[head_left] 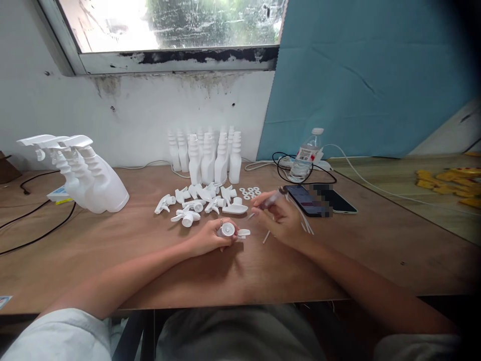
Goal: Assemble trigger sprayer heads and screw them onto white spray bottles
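My left hand (212, 237) is closed around a white trigger spray head (227, 229), its round collar turned up towards me and its nozzle end sticking out to the right. In my right hand (281, 220) is a slim pointed tool (271, 198) with a dark end, held like a pen; its kind is not clear. The thin tip points down to the left, apart from the spray head. Several loose white spray heads (187, 215) lie beyond my left hand. Small white rings (251, 192) are grouped past my right fingers, and thin white tubes (306, 223) lie partly behind that hand.
White bottles (208, 163) stand in rows by the wall. At left, spray bottles with heads fitted (107, 185) lean together. A phone (308, 199), another device (341, 202), a water bottle (302, 159) and cables occupy the right. Yellow pieces (447, 183) lie at far right.
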Motion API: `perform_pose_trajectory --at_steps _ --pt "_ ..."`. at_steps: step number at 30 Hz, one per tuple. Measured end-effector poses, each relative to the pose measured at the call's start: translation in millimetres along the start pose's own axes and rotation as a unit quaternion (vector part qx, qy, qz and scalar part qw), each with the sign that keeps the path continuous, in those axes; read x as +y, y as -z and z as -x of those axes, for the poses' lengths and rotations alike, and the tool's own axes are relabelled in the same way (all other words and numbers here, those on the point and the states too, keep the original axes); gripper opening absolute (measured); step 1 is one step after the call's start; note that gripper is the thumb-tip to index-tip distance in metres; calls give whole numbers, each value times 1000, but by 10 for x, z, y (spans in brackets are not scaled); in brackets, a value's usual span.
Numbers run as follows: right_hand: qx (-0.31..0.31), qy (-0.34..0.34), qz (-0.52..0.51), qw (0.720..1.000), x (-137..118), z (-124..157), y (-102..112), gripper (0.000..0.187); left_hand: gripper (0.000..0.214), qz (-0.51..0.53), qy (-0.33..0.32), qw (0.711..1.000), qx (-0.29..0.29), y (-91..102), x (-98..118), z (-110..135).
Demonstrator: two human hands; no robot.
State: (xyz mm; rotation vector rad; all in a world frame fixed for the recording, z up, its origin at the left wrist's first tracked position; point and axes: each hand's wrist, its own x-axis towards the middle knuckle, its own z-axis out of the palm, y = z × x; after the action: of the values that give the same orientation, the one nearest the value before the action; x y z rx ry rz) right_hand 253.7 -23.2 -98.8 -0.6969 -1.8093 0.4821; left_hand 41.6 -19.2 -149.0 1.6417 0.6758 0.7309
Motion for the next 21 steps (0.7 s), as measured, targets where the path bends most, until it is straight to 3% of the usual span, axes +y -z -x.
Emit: perform_pose_trajectory --at_steps 2,4,7,9,15,19,21 --pt "-44 -57 41 997 109 -78 125 21 33 4 3 1000 2 0 4 0" --pt "-165 -86 108 977 258 -151 249 31 33 6 4 1000 -1 4 3 0" --pt "-350 -35 179 919 507 -188 350 27 33 4 2 1000 -9 12 4 -1" --pt "-404 20 202 892 647 -165 338 21 34 2 1 1000 -11 14 11 -2" --pt "-392 122 266 872 735 -186 297 26 35 15 7 1000 -7 10 29 -7" --pt "-365 60 285 884 710 -329 590 27 35 28 17 999 -13 19 28 -17" --pt "-382 -3 308 871 784 -373 782 24 34 28 19 999 -12 20 33 -16"
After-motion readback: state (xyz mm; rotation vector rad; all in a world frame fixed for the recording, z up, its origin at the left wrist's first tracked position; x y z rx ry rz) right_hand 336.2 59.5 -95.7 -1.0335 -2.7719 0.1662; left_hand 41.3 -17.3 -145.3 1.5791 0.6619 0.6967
